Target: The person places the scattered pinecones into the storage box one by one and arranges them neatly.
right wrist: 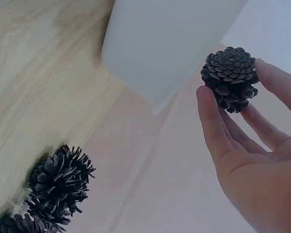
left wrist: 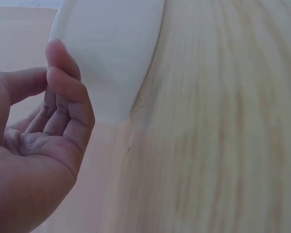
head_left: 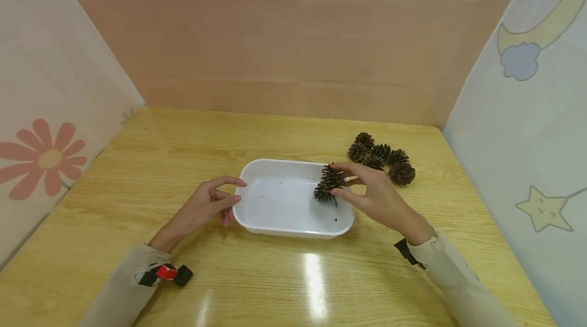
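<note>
My right hand [head_left: 378,194] holds a brown pine cone [head_left: 332,176] over the right end of a white oval-cornered basin [head_left: 275,231], with thumb and fingers spread around its sides. Just below it in the head view, more dark scales overlap the basin floor. From the right wrist, the pine cone [right wrist: 230,68] shows its rounded, tightly scaled end between thumb and fingers. At the basin's opposite end, my left hand [head_left: 202,210] grips the rim, index finger and thumb over the edge and the other fingers curled outside, beneath it.
Several pine cones [head_left: 402,173] lie grouped on the wooden table [head_left: 220,276] behind and right of the basin. Small dark crumbs [head_left: 336,220] dot the basin floor. A brown panel [head_left: 293,52] rises along the back, with pale decorated walls at both sides.
</note>
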`<state>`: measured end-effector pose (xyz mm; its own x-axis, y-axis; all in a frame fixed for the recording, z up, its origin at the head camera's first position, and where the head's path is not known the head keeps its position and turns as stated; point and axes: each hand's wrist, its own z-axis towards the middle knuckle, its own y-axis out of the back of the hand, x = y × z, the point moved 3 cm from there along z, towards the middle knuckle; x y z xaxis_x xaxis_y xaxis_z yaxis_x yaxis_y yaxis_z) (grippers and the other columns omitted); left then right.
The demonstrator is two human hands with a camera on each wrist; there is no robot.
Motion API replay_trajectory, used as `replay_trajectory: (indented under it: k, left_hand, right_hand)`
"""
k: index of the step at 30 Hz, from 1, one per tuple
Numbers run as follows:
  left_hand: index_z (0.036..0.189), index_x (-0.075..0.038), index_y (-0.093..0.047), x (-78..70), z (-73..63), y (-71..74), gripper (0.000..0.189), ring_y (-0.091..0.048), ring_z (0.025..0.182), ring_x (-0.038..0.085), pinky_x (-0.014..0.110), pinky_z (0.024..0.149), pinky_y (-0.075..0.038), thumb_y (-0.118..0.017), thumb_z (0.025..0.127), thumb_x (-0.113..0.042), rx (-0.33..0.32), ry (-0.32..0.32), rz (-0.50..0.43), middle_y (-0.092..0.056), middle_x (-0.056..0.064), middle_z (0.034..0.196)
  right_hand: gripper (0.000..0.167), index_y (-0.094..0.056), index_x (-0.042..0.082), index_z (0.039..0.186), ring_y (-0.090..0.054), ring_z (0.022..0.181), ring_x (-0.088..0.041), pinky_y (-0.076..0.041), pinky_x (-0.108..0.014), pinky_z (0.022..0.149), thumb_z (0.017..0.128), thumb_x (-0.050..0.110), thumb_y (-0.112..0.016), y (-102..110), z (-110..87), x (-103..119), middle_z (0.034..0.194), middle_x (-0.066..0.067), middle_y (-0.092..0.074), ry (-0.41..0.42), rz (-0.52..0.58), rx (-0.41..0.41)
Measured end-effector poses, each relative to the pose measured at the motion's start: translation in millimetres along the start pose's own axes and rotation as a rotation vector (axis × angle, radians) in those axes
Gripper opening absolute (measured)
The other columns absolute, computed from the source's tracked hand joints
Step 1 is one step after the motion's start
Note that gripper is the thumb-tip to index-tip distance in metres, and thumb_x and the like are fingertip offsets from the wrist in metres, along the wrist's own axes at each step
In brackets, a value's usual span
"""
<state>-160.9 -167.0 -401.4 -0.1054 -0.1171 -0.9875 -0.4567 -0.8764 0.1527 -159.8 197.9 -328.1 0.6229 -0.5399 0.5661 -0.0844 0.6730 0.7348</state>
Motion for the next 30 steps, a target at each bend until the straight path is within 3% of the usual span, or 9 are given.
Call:
replay_trajectory:
  k: [9, 14, 22, 30]
  left_hand:
    - [0.135, 0.003, -0.051, 0.8, 0.1, -0.6, 0.039, -0.061, 0.050, 0.021, 0.037, 0.050, -0.056, -0.061, 0.100, -0.014, -0.006, 0.011, 0.001, -0.064, 0.016, 0.063]
    - [0.134, 0.004, -0.051, 1.2, 0.7, -0.8, 0.039, -0.060, 0.050, 0.021, 0.036, 0.049, -0.055, -0.061, 0.100, -0.013, -0.006, 0.004, 0.005, -0.063, 0.017, 0.063]
    - [0.134, 0.004, -0.051, 1.3, 1.0, -0.4, 0.039, -0.061, 0.050, 0.021, 0.036, 0.049, -0.055, -0.061, 0.100, -0.013, -0.008, 0.006, 0.004, -0.064, 0.015, 0.063]
    - [0.134, 0.004, -0.051, 1.8, 1.0, -1.3, 0.040, -0.062, 0.051, 0.021, 0.034, 0.049, -0.055, -0.061, 0.100, -0.013, -0.003, 0.004, -0.001, -0.064, 0.016, 0.063]
  right_hand:
    - [0.048, -0.064, 0.012, 0.131, -0.071, 0.091, -0.017, -0.059, -0.037, 0.075, 0.086, 0.016, -0.079, -1.8, -6.6, 0.5, 0.126, -0.002, -0.068, 0.091, -0.030, -0.001]
    - [0.045, -0.065, 0.012, 0.130, -0.067, 0.098, -0.015, -0.057, -0.039, 0.082, 0.088, 0.018, -0.078, -4.7, -10.2, -1.5, 0.127, 0.000, -0.067, 0.079, -0.008, 0.050]
    - [0.046, -0.067, 0.013, 0.126, -0.056, 0.126, -0.027, -0.047, -0.049, 0.101, 0.084, 0.025, -0.081, -8.2, -11.5, 0.4, 0.135, -0.008, -0.061, 0.046, -0.026, 0.084]
    - [0.046, -0.067, 0.009, 0.121, -0.067, 0.102, -0.017, -0.056, -0.037, 0.087, 0.081, 0.019, -0.084, -20.2, -13.6, -1.5, 0.121, -0.004, -0.068, 0.070, 0.019, 0.075]
